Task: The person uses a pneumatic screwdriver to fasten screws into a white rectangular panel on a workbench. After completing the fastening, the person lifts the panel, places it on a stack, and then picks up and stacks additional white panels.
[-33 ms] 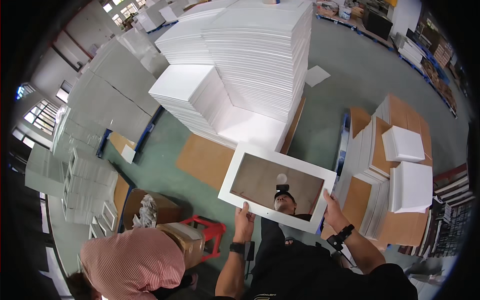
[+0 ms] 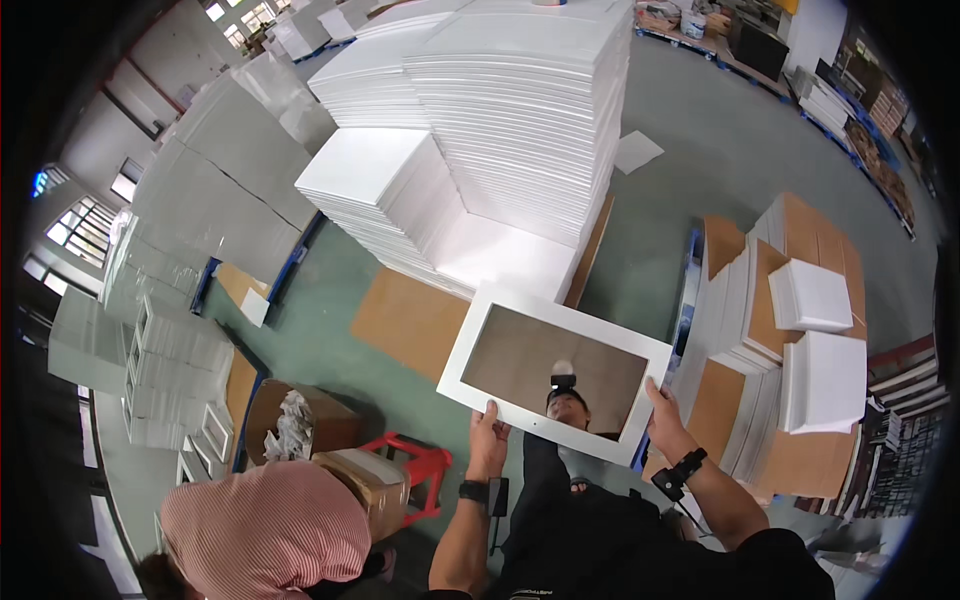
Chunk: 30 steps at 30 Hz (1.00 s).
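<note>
- Basically, white framed panel (image 2: 555,370) is lower centre of the picture, in the air, its right end lower.
- Left hand (image 2: 488,443) grips the bottom edge left of middle, thumb on front; right hand (image 2: 668,420) grips the right edge, thumb on front too.
- Risk: only 2 grips, both low; upper left corner unsupported. A slip could twist it and drop it on the floor (image 2: 650,230), maybe cracking the centre.
- Risk: bare fingers straying inward could smudge the glossy centre; a swing left could chip a corner on the red stool (image 2: 432,475).
- Materials: smooth white border, flat, square-cornered; rectangular centre reflects like a mirror.
- Upper centre: white stack (image 2: 510,130), thin layered sheets, stepped; flat brown cardboard (image 2: 410,315) at its foot.
</note>
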Each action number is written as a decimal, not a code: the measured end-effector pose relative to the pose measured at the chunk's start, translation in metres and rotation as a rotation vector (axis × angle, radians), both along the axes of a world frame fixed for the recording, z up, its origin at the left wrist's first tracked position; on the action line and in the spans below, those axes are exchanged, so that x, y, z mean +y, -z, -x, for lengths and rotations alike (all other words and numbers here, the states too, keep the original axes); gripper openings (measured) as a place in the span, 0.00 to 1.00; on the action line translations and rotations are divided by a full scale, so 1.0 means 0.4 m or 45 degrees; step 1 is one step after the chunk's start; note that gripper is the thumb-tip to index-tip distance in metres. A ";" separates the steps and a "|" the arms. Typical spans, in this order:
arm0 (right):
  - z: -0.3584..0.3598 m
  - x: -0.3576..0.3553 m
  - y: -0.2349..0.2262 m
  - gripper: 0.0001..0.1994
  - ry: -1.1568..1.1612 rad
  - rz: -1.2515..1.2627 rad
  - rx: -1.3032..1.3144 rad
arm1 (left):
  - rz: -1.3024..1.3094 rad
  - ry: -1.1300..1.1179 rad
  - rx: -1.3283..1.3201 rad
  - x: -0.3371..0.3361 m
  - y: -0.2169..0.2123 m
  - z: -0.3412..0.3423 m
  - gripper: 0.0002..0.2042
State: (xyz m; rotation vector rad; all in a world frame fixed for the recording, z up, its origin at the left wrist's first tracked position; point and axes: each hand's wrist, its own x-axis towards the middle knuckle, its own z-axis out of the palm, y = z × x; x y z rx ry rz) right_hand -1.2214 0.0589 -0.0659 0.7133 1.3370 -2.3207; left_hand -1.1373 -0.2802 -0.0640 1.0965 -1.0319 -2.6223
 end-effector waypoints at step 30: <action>0.930 -0.635 0.704 0.25 0.413 -0.649 -0.185 | 0.639 -0.077 -0.560 -0.484 0.730 1.000 0.16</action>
